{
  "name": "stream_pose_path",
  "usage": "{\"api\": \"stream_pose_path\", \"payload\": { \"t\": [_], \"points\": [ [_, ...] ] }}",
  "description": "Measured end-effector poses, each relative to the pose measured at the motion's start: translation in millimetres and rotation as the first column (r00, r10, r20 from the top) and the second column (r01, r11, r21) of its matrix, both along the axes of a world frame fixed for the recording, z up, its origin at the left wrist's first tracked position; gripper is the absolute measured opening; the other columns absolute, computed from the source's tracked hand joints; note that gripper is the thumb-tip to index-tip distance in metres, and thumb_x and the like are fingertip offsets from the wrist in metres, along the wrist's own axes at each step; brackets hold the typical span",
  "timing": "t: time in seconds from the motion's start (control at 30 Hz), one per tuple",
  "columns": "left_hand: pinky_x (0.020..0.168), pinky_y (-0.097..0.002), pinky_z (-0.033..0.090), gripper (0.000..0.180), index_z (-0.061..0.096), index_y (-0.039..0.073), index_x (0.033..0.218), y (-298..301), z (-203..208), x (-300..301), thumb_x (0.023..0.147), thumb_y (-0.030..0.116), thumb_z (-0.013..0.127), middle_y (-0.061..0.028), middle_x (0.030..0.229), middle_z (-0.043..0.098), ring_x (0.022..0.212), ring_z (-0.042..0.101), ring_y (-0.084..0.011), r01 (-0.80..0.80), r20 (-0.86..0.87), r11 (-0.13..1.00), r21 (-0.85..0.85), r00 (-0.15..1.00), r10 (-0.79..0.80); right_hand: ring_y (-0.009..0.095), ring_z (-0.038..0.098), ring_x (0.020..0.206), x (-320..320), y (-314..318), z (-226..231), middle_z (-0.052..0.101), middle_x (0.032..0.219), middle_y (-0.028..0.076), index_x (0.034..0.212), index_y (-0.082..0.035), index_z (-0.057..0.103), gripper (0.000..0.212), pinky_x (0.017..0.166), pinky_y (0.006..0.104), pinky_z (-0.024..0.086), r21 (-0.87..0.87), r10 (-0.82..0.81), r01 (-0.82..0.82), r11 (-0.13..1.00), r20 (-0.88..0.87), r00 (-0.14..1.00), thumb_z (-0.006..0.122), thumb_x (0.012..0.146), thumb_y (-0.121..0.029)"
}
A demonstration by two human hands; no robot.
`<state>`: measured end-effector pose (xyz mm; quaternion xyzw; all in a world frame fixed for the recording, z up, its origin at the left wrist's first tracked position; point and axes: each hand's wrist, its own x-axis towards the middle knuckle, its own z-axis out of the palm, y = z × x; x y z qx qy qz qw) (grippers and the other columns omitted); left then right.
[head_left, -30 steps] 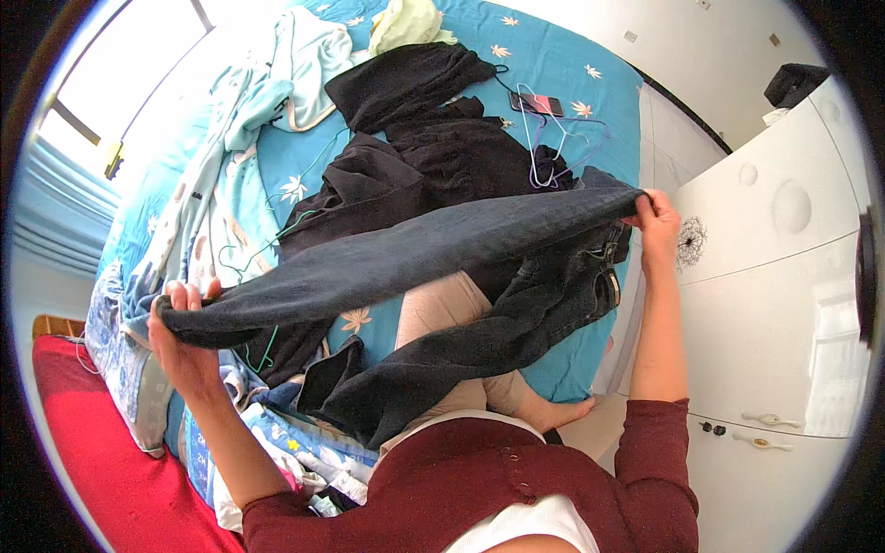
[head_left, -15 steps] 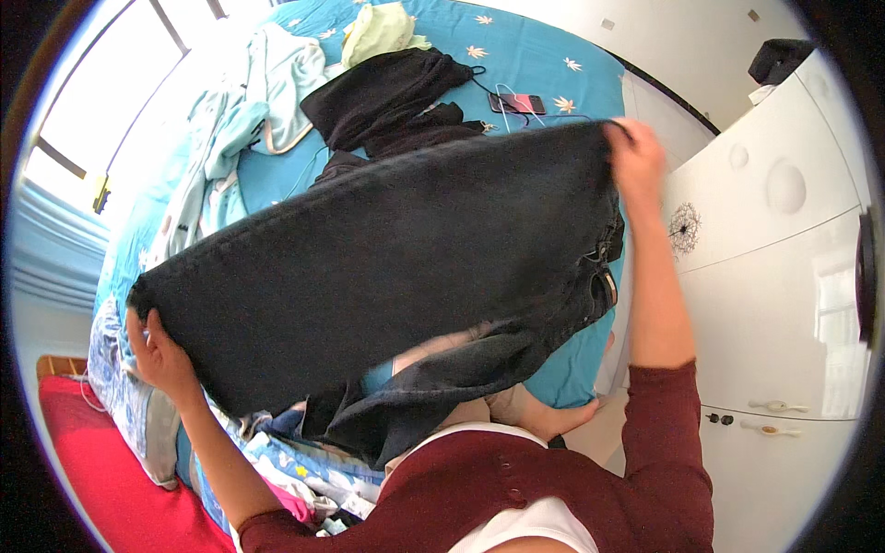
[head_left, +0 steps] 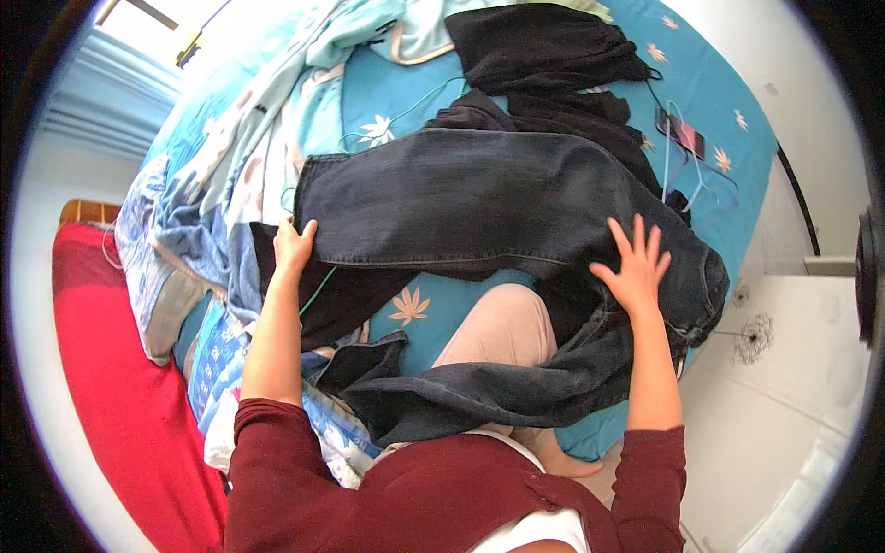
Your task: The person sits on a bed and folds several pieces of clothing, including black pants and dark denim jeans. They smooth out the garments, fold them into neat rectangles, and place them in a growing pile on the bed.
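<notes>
A pair of dark jeans (head_left: 442, 198) lies across the bed in front of me, one leg spread flat and the other bunched by my lap. At the hem of the flat leg, my left hand (head_left: 293, 247) pinches the fabric's corner. My right hand (head_left: 634, 272) rests with fingers spread on the upper part of that leg, near the waist end. Beyond the jeans lie black garments (head_left: 544, 51), partly covered by them. My bent knee (head_left: 502, 327) shows between the two legs of the jeans.
Light blue blankets (head_left: 258, 120) heap up on the left of the blue bedsheet (head_left: 710, 74). A phone (head_left: 680, 134) and a pale hanger (head_left: 671, 170) lie at the far right. Red bedding (head_left: 111, 369) is at the left, and a white cabinet (head_left: 793, 350) at the right.
The jeans, held up and stretched between both hands, have come down onto the bed. My right hand has let go of their edge and now lies spread on the cloth. The view has shifted.
</notes>
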<state>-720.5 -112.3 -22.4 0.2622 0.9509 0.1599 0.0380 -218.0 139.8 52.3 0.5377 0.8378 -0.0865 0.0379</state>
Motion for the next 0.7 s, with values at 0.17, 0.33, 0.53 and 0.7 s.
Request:
{"api": "stream_pose_path", "payload": {
  "t": [0.17,0.33,0.53,0.7],
  "points": [
    [0.072,-0.0357,0.051,0.037,0.058,0.001,0.097,-20,12,0,0.082,0.035,0.063,-0.0141,0.094,0.061,0.077,0.061,-0.0282,-0.317,0.597,0.947,0.06,0.771,0.22,0.039,0.006,0.137,30,0,-28,0.011,0.151,0.008,0.14,-0.037,0.024,0.088,0.104,0.0645,0.008,-0.12,-0.058,0.055,0.991,-0.022,0.998,0.072,0.066,-0.042],
    [0.065,-0.0346,0.054,0.017,0.057,0.0,0.09,-30,6,2,0.088,0.017,0.056,-0.0111,0.085,0.058,0.072,0.059,-0.024,-0.698,0.916,0.667,0.26,0.396,0.058,0.039,0.003,0.137,24,3,-34,0.008,0.151,0.007,0.14,-0.038,0.024,0.087,0.103,0.0659,0.007,-0.13,-0.072,0.07,0.989,-0.011,0.997,0.072,0.068,-0.041],
    [0.071,-0.0344,0.053,0.01,0.057,0.003,0.092,-30,-5,10,0.084,0.008,0.061,-0.0072,0.085,0.059,0.075,0.059,-0.0209,-0.901,0.902,0.185,0.393,0.417,0.112,0.037,0.002,0.138,27,4,-40,0.008,0.152,0.004,0.139,-0.04,0.026,0.087,0.103,0.0658,0.006,-0.124,-0.094,0.09,0.988,-0.032,0.995,0.073,0.066,-0.04],
    [0.069,-0.027,0.045,0.009,0.06,0.015,0.093,-64,2,-14,0.085,0.016,0.063,0.0027,0.081,0.059,0.072,0.054,-0.0121,-0.749,0.795,0.272,0.604,0.542,-0.272,0.035,0.002,0.138,26,9,-31,0.007,0.152,0.003,0.138,-0.042,0.028,0.086,0.104,0.0649,0.007,-0.208,-0.113,0.103,0.973,-0.036,0.993,0.074,0.065,-0.04]
  ]
}}
